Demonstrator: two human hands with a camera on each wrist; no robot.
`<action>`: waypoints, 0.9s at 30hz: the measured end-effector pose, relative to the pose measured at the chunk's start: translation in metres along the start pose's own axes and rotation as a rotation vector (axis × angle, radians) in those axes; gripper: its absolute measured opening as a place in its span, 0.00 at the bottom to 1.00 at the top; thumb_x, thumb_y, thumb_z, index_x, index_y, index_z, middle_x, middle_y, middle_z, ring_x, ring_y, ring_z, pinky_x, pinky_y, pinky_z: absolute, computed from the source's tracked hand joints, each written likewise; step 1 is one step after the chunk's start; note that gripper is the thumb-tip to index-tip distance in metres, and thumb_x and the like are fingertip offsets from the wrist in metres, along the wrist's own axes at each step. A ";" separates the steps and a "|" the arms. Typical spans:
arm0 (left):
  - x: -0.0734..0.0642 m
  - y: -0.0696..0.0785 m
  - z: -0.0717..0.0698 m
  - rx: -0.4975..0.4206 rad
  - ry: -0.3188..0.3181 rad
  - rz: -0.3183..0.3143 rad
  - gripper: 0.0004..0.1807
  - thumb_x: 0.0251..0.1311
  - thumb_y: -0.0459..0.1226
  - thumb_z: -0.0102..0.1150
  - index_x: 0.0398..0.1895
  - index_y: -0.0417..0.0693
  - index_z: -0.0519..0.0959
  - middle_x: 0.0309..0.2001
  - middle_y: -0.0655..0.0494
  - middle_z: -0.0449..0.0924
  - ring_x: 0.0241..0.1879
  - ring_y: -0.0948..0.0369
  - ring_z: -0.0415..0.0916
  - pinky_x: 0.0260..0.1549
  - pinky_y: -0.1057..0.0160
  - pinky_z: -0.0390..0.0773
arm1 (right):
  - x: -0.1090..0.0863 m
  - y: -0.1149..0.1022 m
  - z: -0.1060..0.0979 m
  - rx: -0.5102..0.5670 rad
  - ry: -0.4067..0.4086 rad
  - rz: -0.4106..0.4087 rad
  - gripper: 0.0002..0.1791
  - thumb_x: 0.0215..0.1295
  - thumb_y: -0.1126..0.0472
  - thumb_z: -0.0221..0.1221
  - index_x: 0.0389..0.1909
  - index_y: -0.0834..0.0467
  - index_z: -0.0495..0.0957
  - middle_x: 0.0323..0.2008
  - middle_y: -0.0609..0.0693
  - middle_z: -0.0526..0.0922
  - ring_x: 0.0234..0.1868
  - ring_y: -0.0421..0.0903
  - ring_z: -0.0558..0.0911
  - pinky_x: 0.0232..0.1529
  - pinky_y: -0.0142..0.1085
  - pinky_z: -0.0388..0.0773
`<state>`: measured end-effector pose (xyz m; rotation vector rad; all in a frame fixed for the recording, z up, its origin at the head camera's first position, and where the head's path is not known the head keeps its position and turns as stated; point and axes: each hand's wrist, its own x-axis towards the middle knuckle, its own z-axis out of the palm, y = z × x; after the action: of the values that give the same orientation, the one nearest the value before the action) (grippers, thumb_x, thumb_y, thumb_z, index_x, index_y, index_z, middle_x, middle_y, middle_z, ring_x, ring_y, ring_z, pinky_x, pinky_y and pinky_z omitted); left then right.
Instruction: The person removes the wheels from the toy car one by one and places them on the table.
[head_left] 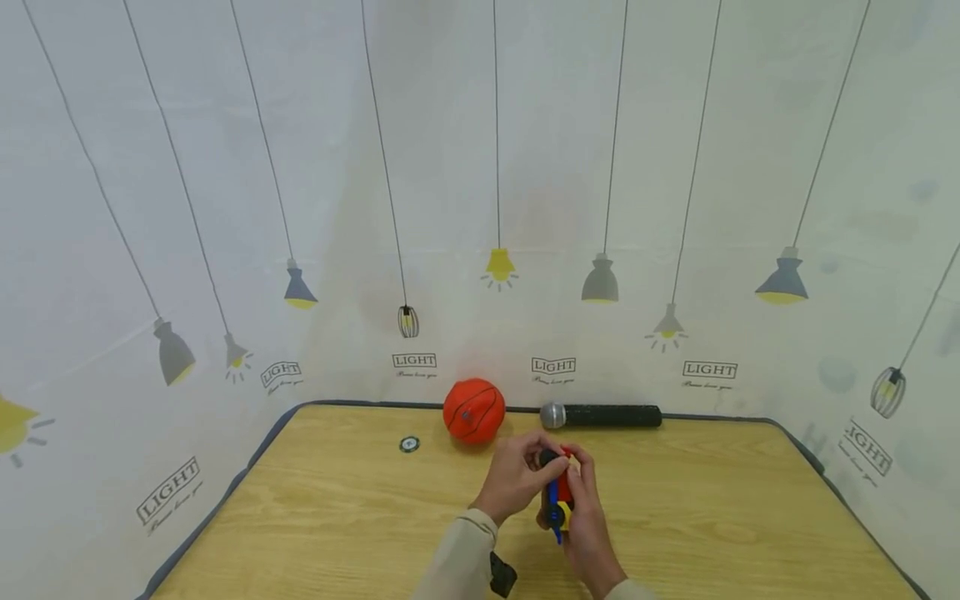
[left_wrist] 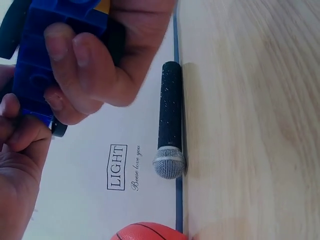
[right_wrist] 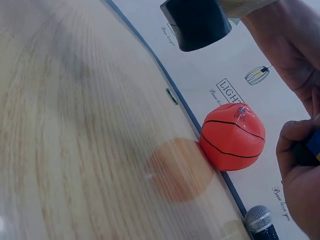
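Observation:
A toy car built of blocks (head_left: pixel 564 487), with blue, red and yellow parts and black wheels, is held above the table by both hands. My right hand (head_left: pixel 590 521) grips its body from the right side. The left hand (head_left: pixel 513 477) pinches a black wheel at the far end with thumb and fingers. In the left wrist view the blue studless underside (left_wrist: pixel 37 75) of the car faces the camera, with right-hand fingers (left_wrist: pixel 95 65) curled over it. Only a small blue and yellow bit of the car (right_wrist: pixel 314 146) shows in the right wrist view.
Behind the hands a red toy basketball (head_left: pixel 474 412) and a black microphone (head_left: pixel 611 416) lie along the table's back edge. A small round chip (head_left: pixel 409 444) lies left of the ball. A white lamp-printed sheet (head_left: pixel 450 167) rises around the wooden table (head_left: pixel 337 517). A black device (head_left: pixel 502 575) sits at the left wrist.

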<state>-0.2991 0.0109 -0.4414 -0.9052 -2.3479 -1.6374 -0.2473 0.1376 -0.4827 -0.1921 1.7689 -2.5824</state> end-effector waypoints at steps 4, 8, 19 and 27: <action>0.000 0.002 0.000 0.011 0.019 0.012 0.07 0.63 0.41 0.66 0.36 0.47 0.82 0.29 0.50 0.86 0.21 0.72 0.68 0.23 0.74 0.72 | 0.002 0.000 0.002 -0.075 0.068 -0.014 0.16 0.80 0.39 0.32 0.64 0.31 0.54 0.53 0.42 0.70 0.43 0.40 0.74 0.37 0.33 0.77; -0.002 0.006 -0.004 0.068 0.019 0.085 0.05 0.64 0.38 0.64 0.35 0.46 0.82 0.21 0.53 0.78 0.19 0.74 0.64 0.19 0.75 0.67 | 0.003 0.001 -0.002 -0.134 0.151 0.003 0.17 0.82 0.42 0.32 0.66 0.33 0.54 0.58 0.47 0.66 0.50 0.39 0.72 0.43 0.31 0.76; -0.008 -0.010 -0.036 -0.168 -0.095 -0.124 0.14 0.62 0.41 0.68 0.50 0.54 0.80 0.32 0.39 0.86 0.22 0.67 0.78 0.29 0.65 0.83 | 0.003 -0.011 -0.020 0.021 0.102 0.037 0.17 0.80 0.38 0.30 0.64 0.28 0.53 0.46 0.47 0.68 0.37 0.40 0.71 0.34 0.33 0.76; -0.019 -0.029 -0.049 -0.176 -0.151 -0.221 0.16 0.63 0.33 0.65 0.54 0.53 0.80 0.34 0.44 0.89 0.31 0.63 0.87 0.38 0.61 0.83 | 0.002 -0.010 -0.021 0.039 0.139 0.061 0.16 0.81 0.40 0.29 0.63 0.26 0.54 0.47 0.47 0.67 0.39 0.41 0.70 0.35 0.33 0.76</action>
<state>-0.3100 -0.0473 -0.4538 -0.8518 -2.5139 -1.9507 -0.2503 0.1604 -0.4802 0.0428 1.7336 -2.6438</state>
